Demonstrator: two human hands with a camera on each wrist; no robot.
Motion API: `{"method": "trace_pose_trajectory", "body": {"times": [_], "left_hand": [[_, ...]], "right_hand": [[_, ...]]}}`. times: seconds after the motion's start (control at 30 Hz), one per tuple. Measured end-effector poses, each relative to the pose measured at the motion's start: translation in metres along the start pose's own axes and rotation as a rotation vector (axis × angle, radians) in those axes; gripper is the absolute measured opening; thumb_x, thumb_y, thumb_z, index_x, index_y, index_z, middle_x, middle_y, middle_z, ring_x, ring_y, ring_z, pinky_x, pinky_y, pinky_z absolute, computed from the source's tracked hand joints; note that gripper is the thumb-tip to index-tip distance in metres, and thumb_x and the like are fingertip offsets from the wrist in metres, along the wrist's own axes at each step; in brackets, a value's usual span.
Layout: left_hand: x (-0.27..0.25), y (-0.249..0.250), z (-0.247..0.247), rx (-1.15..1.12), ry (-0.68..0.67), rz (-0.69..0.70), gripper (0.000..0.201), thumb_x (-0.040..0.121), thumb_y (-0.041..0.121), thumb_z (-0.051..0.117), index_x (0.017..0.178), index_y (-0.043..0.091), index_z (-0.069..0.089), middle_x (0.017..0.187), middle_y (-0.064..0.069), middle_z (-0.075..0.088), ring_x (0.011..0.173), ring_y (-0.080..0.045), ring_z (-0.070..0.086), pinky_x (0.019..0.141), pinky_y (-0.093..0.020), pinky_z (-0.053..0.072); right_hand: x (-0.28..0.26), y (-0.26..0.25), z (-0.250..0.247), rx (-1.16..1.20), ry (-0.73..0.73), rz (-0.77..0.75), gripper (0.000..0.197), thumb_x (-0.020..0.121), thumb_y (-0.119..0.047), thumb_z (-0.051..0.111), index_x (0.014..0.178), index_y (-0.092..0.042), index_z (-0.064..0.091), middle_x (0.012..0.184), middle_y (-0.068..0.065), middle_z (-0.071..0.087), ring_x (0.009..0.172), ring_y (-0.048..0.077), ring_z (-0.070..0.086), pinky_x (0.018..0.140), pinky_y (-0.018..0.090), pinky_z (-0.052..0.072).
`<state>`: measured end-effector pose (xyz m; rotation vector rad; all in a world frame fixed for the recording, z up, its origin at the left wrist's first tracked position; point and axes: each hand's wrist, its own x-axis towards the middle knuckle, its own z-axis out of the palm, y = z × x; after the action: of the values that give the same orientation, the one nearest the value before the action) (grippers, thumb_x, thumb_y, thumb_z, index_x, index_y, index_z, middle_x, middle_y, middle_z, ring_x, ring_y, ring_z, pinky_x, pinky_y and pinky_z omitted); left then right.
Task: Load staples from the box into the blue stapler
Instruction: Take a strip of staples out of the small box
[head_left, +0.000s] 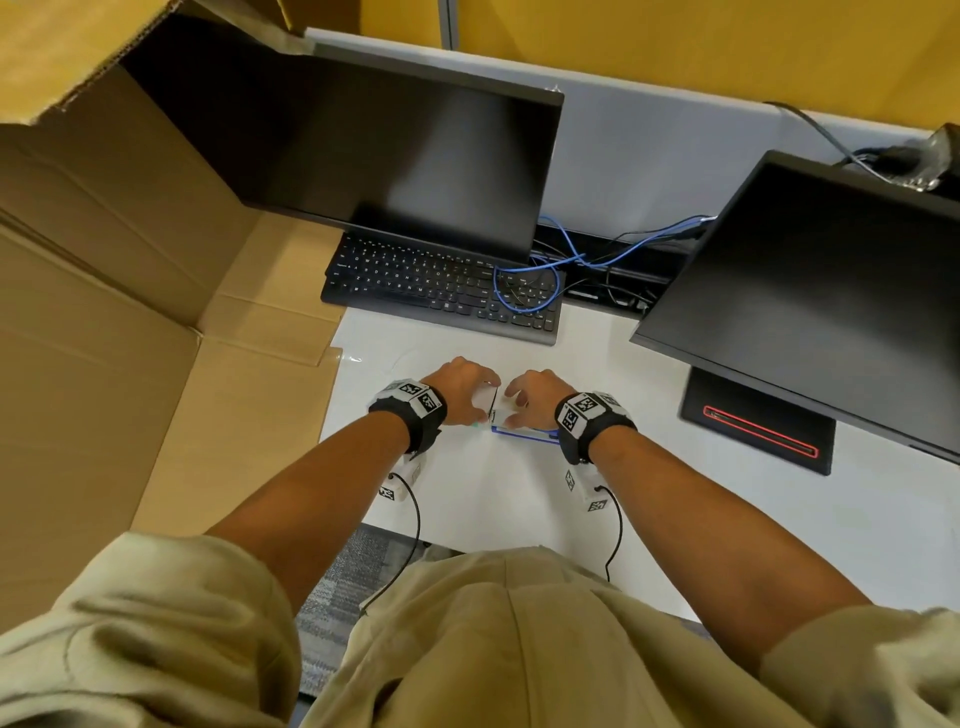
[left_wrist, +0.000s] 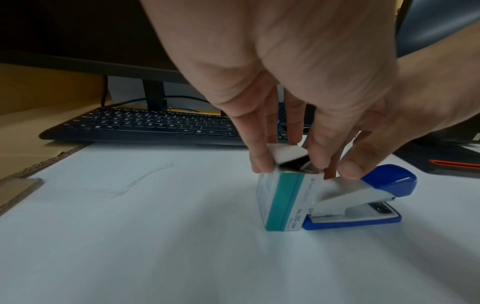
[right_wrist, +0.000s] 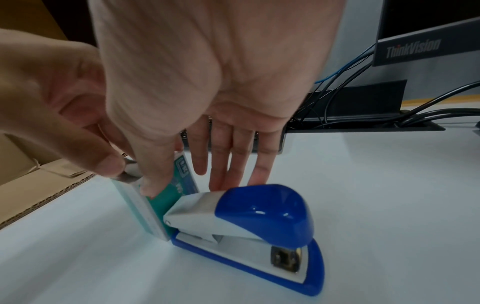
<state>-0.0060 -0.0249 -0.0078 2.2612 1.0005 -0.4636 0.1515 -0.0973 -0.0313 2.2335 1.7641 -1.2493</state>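
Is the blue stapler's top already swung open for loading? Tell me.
No: in the right wrist view the blue stapler lies closed on the desk, beside the upright staple box.

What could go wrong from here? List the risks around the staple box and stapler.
1. The staple box stands upright on its narrow end with the flap open; the left hand grips only its top, so it may tip and spill staples.
2. The box sits tight against the rear of the blue stapler, so a tug could shove the stapler across the white desk.
3. Both hands crowd the opening; the right hand pinching the staples may fumble the strip.
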Motion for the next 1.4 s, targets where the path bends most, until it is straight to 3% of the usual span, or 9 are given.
{"method": "trace_pose_trajectory", "body": {"times": [0.1, 0.27, 0.37, 0.5, 0.63, 0.8, 1.03, 1.23, 1.4], "left_hand": [[0.0, -0.004, 0.005, -0.076, 0.014, 0.011, 0.054, 0.076, 0.028, 0.069, 0.127, 0.027, 0.054, 0.126, -0.011, 0.061, 0.115, -0.031, 0.057, 0.095, -0.049, 0.053], [-0.008, -0.013, 0.011, -0.273, 0.035, -0.002, 0.061, 0.079, 0.019, 0.063, 0.135, 0.034, 0.042, 0.137, -0.012, 0.051, 0.116, -0.032, 0.06, 0.093, -0.049, 0.055], [-0.012, -0.018, 0.014, -0.393, 0.07, 0.022, 0.058, 0.081, 0.009, 0.063, 0.133, 0.027, 0.047, 0.137, -0.01, 0.053, 0.118, -0.029, 0.06, 0.097, -0.044, 0.055], [-0.014, -0.026, 0.017, -0.464, 0.092, 0.013, 0.052, 0.079, -0.001, 0.064, 0.124, 0.019, 0.046, 0.133, -0.013, 0.054, 0.114, -0.031, 0.061, 0.093, -0.042, 0.056], [-0.013, -0.034, 0.019, -0.466, 0.112, -0.009, 0.05, 0.079, -0.003, 0.065, 0.121, 0.013, 0.042, 0.118, -0.012, 0.058, 0.105, -0.029, 0.062, 0.074, -0.024, 0.053], [-0.012, -0.039, 0.021, -0.463, 0.122, -0.02, 0.05, 0.079, -0.002, 0.066, 0.12, 0.012, 0.043, 0.108, -0.005, 0.057, 0.092, -0.021, 0.058, 0.065, -0.015, 0.05], [-0.011, -0.039, 0.021, -0.423, 0.126, -0.033, 0.05, 0.076, 0.009, 0.069, 0.113, 0.029, 0.041, 0.113, -0.011, 0.06, 0.101, -0.031, 0.061, 0.084, -0.042, 0.059], [-0.01, -0.041, 0.022, -0.444, 0.105, -0.026, 0.048, 0.075, 0.014, 0.066, 0.11, 0.035, 0.04, 0.114, -0.011, 0.062, 0.103, -0.031, 0.063, 0.086, -0.048, 0.058], [-0.01, -0.036, 0.02, -0.393, 0.115, -0.019, 0.049, 0.08, 0.006, 0.064, 0.121, 0.019, 0.04, 0.113, -0.014, 0.063, 0.101, -0.034, 0.062, 0.089, -0.049, 0.056]], "right_hand": [[0.001, -0.001, 0.004, 0.016, 0.058, -0.017, 0.054, 0.078, -0.042, 0.072, 0.125, -0.017, 0.06, 0.107, 0.004, 0.07, 0.107, 0.026, 0.056, 0.091, 0.041, 0.05], [0.0, -0.003, 0.007, 0.086, 0.156, -0.038, 0.039, 0.082, -0.036, 0.067, 0.117, -0.017, 0.065, 0.1, 0.002, 0.073, 0.104, 0.025, 0.057, 0.09, 0.041, 0.051], [-0.003, -0.005, 0.008, 0.109, 0.196, -0.069, 0.027, 0.082, -0.031, 0.067, 0.106, -0.019, 0.068, 0.092, 0.001, 0.074, 0.094, 0.025, 0.062, 0.085, 0.04, 0.054], [-0.005, -0.011, 0.011, 0.111, 0.225, -0.109, 0.018, 0.078, -0.022, 0.066, 0.096, -0.02, 0.071, 0.083, 0.003, 0.073, 0.079, 0.025, 0.066, 0.076, 0.041, 0.058], [-0.007, -0.014, 0.012, 0.119, 0.252, -0.129, 0.021, 0.075, -0.02, 0.069, 0.096, -0.021, 0.07, 0.076, -0.001, 0.069, 0.074, 0.023, 0.063, 0.072, 0.04, 0.058], [-0.01, -0.021, 0.012, 0.086, 0.222, -0.165, 0.029, 0.079, -0.021, 0.068, 0.108, -0.023, 0.07, 0.093, 0.004, 0.074, 0.081, 0.026, 0.064, 0.074, 0.038, 0.057], [-0.008, -0.025, 0.014, 0.008, 0.131, -0.157, 0.028, 0.081, -0.018, 0.05, 0.099, -0.017, 0.072, 0.085, 0.01, 0.072, 0.069, 0.031, 0.061, 0.063, 0.037, 0.057], [0.003, -0.033, 0.019, 0.044, 0.157, -0.032, 0.028, 0.09, -0.025, 0.049, 0.073, -0.012, 0.068, 0.067, 0.008, 0.062, 0.066, 0.033, 0.06, 0.058, 0.033, 0.051], [0.014, -0.047, 0.028, 0.119, 0.234, 0.101, 0.032, 0.088, -0.037, 0.057, 0.081, -0.009, 0.072, 0.069, 0.007, 0.063, 0.064, 0.03, 0.059, 0.056, 0.027, 0.041]]}}
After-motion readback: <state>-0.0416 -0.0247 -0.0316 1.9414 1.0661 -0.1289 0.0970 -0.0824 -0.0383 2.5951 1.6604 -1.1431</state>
